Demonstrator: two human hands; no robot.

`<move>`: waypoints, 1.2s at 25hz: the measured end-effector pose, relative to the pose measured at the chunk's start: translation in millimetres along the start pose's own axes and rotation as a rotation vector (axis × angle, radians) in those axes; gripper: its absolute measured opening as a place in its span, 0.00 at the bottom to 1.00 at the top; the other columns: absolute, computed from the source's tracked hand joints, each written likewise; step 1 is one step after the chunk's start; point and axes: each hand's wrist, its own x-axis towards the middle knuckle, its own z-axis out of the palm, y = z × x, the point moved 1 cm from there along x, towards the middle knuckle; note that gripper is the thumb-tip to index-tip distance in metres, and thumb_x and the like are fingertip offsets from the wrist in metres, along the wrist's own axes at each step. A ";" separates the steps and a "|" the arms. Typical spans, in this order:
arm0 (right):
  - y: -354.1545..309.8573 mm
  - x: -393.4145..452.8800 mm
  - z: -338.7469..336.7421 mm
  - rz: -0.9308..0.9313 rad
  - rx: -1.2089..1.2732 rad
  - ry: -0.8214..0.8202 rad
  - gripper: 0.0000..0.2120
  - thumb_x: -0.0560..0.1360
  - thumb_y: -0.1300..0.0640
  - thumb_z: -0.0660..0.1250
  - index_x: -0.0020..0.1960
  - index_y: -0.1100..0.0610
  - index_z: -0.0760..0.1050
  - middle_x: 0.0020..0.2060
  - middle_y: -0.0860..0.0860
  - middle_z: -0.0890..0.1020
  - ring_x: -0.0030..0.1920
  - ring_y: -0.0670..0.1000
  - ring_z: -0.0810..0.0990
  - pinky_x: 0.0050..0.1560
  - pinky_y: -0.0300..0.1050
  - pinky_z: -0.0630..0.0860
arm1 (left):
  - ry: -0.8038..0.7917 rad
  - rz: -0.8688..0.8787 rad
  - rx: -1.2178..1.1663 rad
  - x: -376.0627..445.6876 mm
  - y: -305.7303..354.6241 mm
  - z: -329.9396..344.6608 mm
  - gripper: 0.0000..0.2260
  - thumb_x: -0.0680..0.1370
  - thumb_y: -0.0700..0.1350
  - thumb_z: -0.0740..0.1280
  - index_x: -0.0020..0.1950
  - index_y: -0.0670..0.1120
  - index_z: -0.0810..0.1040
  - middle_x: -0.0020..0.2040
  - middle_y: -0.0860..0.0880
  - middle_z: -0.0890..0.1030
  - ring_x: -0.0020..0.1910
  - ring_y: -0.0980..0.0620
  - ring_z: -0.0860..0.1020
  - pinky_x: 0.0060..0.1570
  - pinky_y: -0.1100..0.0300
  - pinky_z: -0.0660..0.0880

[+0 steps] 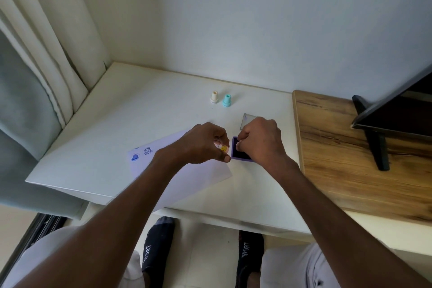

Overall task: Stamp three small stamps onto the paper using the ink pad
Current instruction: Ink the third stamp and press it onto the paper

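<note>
- Paper (187,177) lies on the white counter (140,112), with two blue prints (141,154) at its 10 o'clock corner; so two stamps look done, one left.
- Cream stamp (214,97) and teal stamp (226,100) stand upright side by side at 12 o'clock, away from the hands; probably the two already used.
- Left hand (203,145) pinches the yellow stamp (224,148) in its fingertips, just beside the pad's left edge, over the paper's top corner.
- Right hand (259,141) is curled narrow on the purple ink pad (242,153), steadying it; exact grip is hidden.
- Clear lid (245,119) lies at 1 o'clock behind the right hand.
- Left to do, as I judge: ink the yellow stamp, then press it on paper.
- Room: bare paper at 7 o'clock; the paper overhangs the counter's near edge, so press further in. Wooden top (350,147) is at 3 o'clock.
</note>
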 end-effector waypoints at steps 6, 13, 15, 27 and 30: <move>0.3 -6.1 3.9 -0.012 0.024 0.025 0.14 0.70 0.53 0.80 0.54 0.56 0.88 0.51 0.53 0.88 0.50 0.53 0.86 0.46 0.39 0.77 | 0.049 0.034 -0.047 -7.8 9.0 -2.8 0.16 0.71 0.45 0.79 0.57 0.42 0.83 0.57 0.46 0.84 0.58 0.47 0.81 0.61 0.48 0.78; -8.8 -6.4 -3.7 0.003 0.003 -0.020 0.13 0.68 0.58 0.80 0.52 0.60 0.85 0.49 0.56 0.86 0.51 0.57 0.85 0.48 0.44 0.81 | 0.204 -0.049 -0.628 -50.5 13.9 -64.5 0.13 0.73 0.30 0.72 0.56 0.39 0.81 0.52 0.43 0.87 0.53 0.45 0.86 0.55 0.53 0.81; -9.7 -5.5 -10.2 0.045 -0.002 -0.042 0.15 0.67 0.59 0.80 0.52 0.60 0.84 0.49 0.58 0.86 0.50 0.59 0.85 0.49 0.46 0.82 | 0.263 -0.053 -1.017 -64.5 7.5 -84.8 0.13 0.75 0.27 0.67 0.56 0.41 0.78 0.52 0.40 0.86 0.50 0.44 0.86 0.49 0.56 0.82; -120.5 -23.5 42.9 -0.309 0.405 -0.040 0.06 0.71 0.58 0.78 0.47 0.53 0.86 0.39 0.48 0.87 0.42 0.49 0.85 0.47 0.42 0.79 | 0.320 -0.578 0.236 -81.8 -100.4 -104.6 0.22 0.72 0.54 0.76 0.44 0.34 0.77 0.47 0.37 0.81 0.55 0.36 0.81 0.51 0.49 0.77; -139.5 -27.7 63.4 -0.440 0.212 -0.039 0.08 0.75 0.60 0.73 0.52 0.53 0.86 0.44 0.49 0.87 0.47 0.51 0.85 0.47 0.41 0.74 | 0.294 -0.625 0.239 -78.0 -115.8 -96.0 0.23 0.71 0.62 0.75 0.38 0.45 0.69 0.47 0.38 0.80 0.52 0.39 0.77 0.47 0.49 0.74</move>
